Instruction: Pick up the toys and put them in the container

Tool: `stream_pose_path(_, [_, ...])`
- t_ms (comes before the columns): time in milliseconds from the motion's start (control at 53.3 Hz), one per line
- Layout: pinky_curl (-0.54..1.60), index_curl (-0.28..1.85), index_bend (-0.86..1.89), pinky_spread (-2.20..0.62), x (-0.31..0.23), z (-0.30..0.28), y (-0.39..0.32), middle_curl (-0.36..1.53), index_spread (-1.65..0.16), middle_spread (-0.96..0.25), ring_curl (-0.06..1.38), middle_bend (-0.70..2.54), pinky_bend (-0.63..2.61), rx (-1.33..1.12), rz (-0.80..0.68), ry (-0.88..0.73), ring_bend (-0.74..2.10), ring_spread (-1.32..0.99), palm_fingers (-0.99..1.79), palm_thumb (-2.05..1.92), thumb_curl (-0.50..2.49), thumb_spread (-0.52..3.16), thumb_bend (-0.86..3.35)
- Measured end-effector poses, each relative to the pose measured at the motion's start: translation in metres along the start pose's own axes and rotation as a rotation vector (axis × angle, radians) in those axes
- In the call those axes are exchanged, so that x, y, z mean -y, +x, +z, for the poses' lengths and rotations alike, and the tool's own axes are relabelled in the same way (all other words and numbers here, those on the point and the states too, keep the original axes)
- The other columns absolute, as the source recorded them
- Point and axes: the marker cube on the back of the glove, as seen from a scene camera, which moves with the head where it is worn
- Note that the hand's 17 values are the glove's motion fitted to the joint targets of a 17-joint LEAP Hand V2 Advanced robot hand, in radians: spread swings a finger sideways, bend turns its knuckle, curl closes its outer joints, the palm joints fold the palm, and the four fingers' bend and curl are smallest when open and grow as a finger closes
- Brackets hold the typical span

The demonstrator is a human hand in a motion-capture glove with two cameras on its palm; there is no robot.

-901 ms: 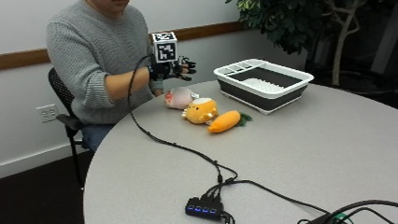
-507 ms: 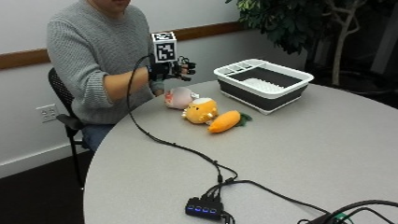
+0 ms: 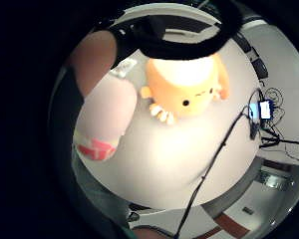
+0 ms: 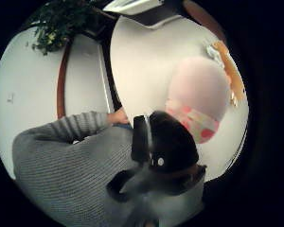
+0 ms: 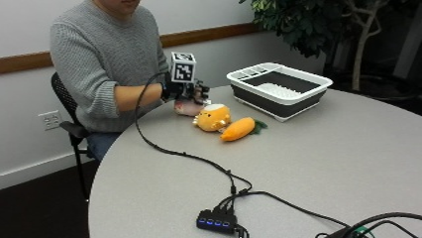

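Observation:
In the outside view my gloved right hand [image 5: 188,91] hovers just over a pink plush toy [image 5: 187,107] lying on the round grey table [image 5: 316,163], fingers relaxed and pointing down around it. Contact with the toy cannot be made out. The palm views show that pink toy [image 3: 107,114] [image 4: 199,90] close under the hand, with a red-patterned band at one end. A yellow-orange plush animal [image 5: 212,117] [image 3: 189,89] lies beside it, and an orange plush carrot [image 5: 238,128] just beyond. The white and dark container [image 5: 279,89] stands farther along the table, holding no toys.
A black cable [image 5: 178,151] runs from the glove across the table to a USB hub [image 5: 216,220] near the front edge. A potted plant [image 5: 310,25] stands behind the container. The person sits on a chair at the table's far left edge.
The hand has come down from above the toys to just over the pink plush toy. The toys and the container have not moved.

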Motion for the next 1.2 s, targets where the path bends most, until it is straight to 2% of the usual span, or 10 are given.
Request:
stream_pose_path(113, [0.34, 0.32, 0.13, 0.03, 0.004, 0.059, -0.002, 0.17, -0.34, -0.14, 0.2, 0.1, 0.96, -0.049, 0.02, -0.198, 0.22, -0.11, -0.2, -0.01, 0.21, 1.43, -0.02])
stream_pose_path(206, [0.35, 0.29, 0.1, 0.03, 0.003, 0.058, -0.009, 0.16, -0.33, -0.1, 0.19, 0.08, 0.99, -0.004, -0.015, -0.194, 0.15, -0.06, -0.32, 0.0, 0.23, 1.38, -0.01])
stream_pose_path(338, [0.35, 0.28, 0.15, 0.03, 0.007, 0.058, -0.013, 0.15, -0.34, -0.08, 0.19, 0.1, 1.01, -0.057, -0.017, -0.137, 0.16, -0.04, -0.22, 0.06, 0.27, 1.36, 0.01])
stream_pose_path(432, [0.35, 0.3, 0.18, 0.01, 0.011, 0.054, -0.017, 0.17, -0.36, -0.09, 0.21, 0.15, 1.0, -0.019, 0.015, 0.074, 0.22, -0.05, -0.03, 0.14, 0.31, 1.39, 0.04])
stream_pose_path(488, [0.31, 0.3, 0.22, -0.04, 0.013, 0.051, -0.017, 0.19, -0.37, -0.12, 0.22, 0.22, 0.93, -0.004, 0.011, 0.206, 0.36, -0.13, 0.28, 0.2, 0.33, 1.43, 0.07])
stream_pose_path(507, [0.32, 0.29, 0.14, -0.12, 0.014, 0.048, -0.016, 0.22, -0.37, -0.14, 0.27, 0.34, 0.95, 0.006, 0.008, 0.232, 0.53, -0.19, 0.57, 0.31, 0.37, 1.44, 0.13])
stream_pose_path(657, [0.32, 0.39, 0.45, -0.32, 0.023, -0.019, 0.002, 0.32, -0.4, -0.21, 0.37, 0.58, 0.87, 0.105, -0.069, 0.294, 0.79, -0.4, 1.15, 0.61, 0.55, 1.17, 0.23])
stream_pose_path(863, [0.41, 0.58, 0.66, -0.39, 0.025, -0.178, 0.028, 0.46, -0.38, -0.24, 0.54, 0.82, 0.94, 0.162, -0.064, 0.536, 1.01, -0.54, 1.06, 0.65, 0.7, 0.81, 0.22])
stream_pose_path(1070, [0.48, 0.7, 0.76, -0.42, 0.057, -0.2, 0.036, 0.57, -0.36, -0.24, 0.63, 0.95, 1.02, 0.14, -0.034, 0.511, 1.09, -0.6, 0.95, 0.65, 0.81, 0.54, 0.21])
stream_pose_path(1201, [0.51, 0.77, 0.8, -0.42, 0.144, -0.21, 0.02, 0.64, -0.35, -0.24, 0.68, 1.0, 1.07, 0.059, 0.092, 0.477, 1.12, -0.62, 0.89, 0.64, 0.86, 0.41, 0.2])
